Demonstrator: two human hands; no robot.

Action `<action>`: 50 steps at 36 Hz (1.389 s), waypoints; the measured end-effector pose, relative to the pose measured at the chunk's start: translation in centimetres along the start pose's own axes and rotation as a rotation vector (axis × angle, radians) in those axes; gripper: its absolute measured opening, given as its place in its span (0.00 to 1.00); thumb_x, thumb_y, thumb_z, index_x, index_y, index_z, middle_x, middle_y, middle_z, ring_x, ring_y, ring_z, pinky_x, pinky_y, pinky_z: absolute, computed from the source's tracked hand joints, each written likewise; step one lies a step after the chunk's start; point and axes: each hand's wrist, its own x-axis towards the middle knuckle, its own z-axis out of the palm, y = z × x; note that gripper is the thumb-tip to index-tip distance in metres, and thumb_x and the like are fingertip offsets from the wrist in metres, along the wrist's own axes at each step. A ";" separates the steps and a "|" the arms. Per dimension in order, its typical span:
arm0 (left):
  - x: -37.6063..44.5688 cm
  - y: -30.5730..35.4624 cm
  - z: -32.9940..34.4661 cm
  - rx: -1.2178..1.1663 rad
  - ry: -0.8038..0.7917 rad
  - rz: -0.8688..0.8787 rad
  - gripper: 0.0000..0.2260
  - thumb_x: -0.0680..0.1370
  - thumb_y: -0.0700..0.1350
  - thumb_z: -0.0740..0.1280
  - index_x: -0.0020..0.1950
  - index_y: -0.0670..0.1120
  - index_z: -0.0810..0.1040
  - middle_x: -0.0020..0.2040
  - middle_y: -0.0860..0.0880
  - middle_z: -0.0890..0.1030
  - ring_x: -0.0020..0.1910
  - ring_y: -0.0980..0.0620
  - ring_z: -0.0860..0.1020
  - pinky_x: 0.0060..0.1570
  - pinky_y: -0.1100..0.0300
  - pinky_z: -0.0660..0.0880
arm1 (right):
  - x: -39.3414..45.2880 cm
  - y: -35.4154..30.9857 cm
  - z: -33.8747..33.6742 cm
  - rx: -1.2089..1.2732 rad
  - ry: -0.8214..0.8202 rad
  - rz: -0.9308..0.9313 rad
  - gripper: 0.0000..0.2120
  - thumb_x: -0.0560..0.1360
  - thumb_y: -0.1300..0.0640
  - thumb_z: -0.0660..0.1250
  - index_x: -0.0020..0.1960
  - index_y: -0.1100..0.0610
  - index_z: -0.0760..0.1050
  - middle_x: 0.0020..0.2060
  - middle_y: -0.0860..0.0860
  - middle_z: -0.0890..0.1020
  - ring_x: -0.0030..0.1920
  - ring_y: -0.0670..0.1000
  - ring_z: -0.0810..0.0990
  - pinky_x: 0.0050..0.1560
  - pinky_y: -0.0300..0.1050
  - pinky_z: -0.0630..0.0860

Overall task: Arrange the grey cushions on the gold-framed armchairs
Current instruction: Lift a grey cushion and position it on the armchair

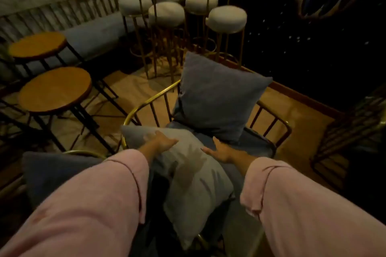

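Note:
A gold-framed armchair [146, 103] stands in the middle of the view. One dark grey cushion [219, 98] leans upright against its back. A lighter grey cushion [194, 177] lies tilted over the chair's front edge. My left hand [164, 142] rests flat on this cushion's upper left part, fingers spread. My right hand [219, 151] touches its right edge, fingers apart; I cannot tell whether it grips. A third dark cushion [56, 171] sits at the lower left on another gold-framed chair, half hidden by my pink sleeve.
Two round wooden stools [55, 89] on black legs stand at the left. Several white-topped gold bar stools [227, 19] crowd behind the armchair. A dark wire chair [353, 131] is at the right by a dark speckled wall. Wooden floor shows between them.

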 end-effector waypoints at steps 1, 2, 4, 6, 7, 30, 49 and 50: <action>0.4 -0.3 0.8 0.018 0.010 -0.101 0.44 0.75 0.66 0.62 0.79 0.41 0.48 0.80 0.39 0.45 0.78 0.33 0.43 0.75 0.41 0.44 | 0.5 0.3 0.3 0.008 -0.029 0.003 0.48 0.76 0.32 0.58 0.81 0.59 0.41 0.80 0.55 0.49 0.79 0.58 0.54 0.76 0.54 0.56; 0.9 -0.6 1.3 -0.017 0.037 -0.181 0.46 0.74 0.66 0.63 0.79 0.41 0.45 0.80 0.39 0.41 0.77 0.33 0.38 0.75 0.41 0.42 | 1.2 0.7 0.5 0.013 -0.046 0.035 0.47 0.76 0.32 0.58 0.81 0.59 0.41 0.80 0.56 0.50 0.79 0.59 0.55 0.75 0.54 0.57; 1.3 -1.8 3.0 -0.067 0.103 -0.261 0.49 0.74 0.65 0.65 0.79 0.42 0.39 0.79 0.39 0.34 0.76 0.34 0.34 0.74 0.40 0.40 | 2.4 1.9 1.5 0.069 -0.068 0.073 0.47 0.77 0.34 0.60 0.80 0.60 0.43 0.80 0.57 0.53 0.78 0.60 0.57 0.73 0.53 0.59; 1.5 -2.0 4.0 -0.076 0.160 -0.267 0.52 0.71 0.66 0.67 0.78 0.45 0.35 0.78 0.41 0.31 0.75 0.33 0.31 0.73 0.36 0.41 | 3.8 2.7 2.3 0.153 -0.087 0.100 0.50 0.74 0.32 0.63 0.80 0.62 0.46 0.78 0.58 0.59 0.76 0.60 0.62 0.73 0.52 0.62; 1.5 -1.9 4.1 -0.096 0.180 -0.282 0.54 0.70 0.67 0.68 0.78 0.48 0.34 0.77 0.42 0.29 0.75 0.33 0.31 0.73 0.34 0.41 | 4.9 3.5 2.8 0.174 -0.091 0.104 0.55 0.68 0.26 0.64 0.80 0.61 0.50 0.77 0.57 0.63 0.75 0.60 0.64 0.73 0.53 0.63; 6.0 -2.7 7.6 -0.305 0.573 -0.419 0.52 0.59 0.75 0.69 0.76 0.66 0.46 0.80 0.48 0.41 0.76 0.33 0.52 0.67 0.29 0.60 | 14.6 11.1 6.4 0.674 -0.158 0.180 0.41 0.71 0.28 0.62 0.78 0.46 0.60 0.71 0.44 0.67 0.66 0.44 0.66 0.67 0.42 0.61; -1.0 5.8 -6.2 -0.347 0.649 -0.020 0.49 0.63 0.67 0.74 0.78 0.54 0.57 0.79 0.48 0.44 0.76 0.35 0.54 0.69 0.35 0.64 | 4.5 4.2 -2.3 0.715 0.221 -0.088 0.57 0.55 0.19 0.66 0.77 0.44 0.62 0.76 0.47 0.66 0.74 0.53 0.66 0.73 0.52 0.63; -2.1 6.0 -7.4 -0.328 0.665 0.011 0.49 0.64 0.67 0.73 0.78 0.54 0.56 0.80 0.48 0.44 0.76 0.35 0.54 0.68 0.35 0.64 | 3.6 3.3 -2.3 0.733 0.236 -0.132 0.52 0.59 0.22 0.66 0.77 0.44 0.62 0.76 0.46 0.66 0.74 0.52 0.66 0.71 0.49 0.64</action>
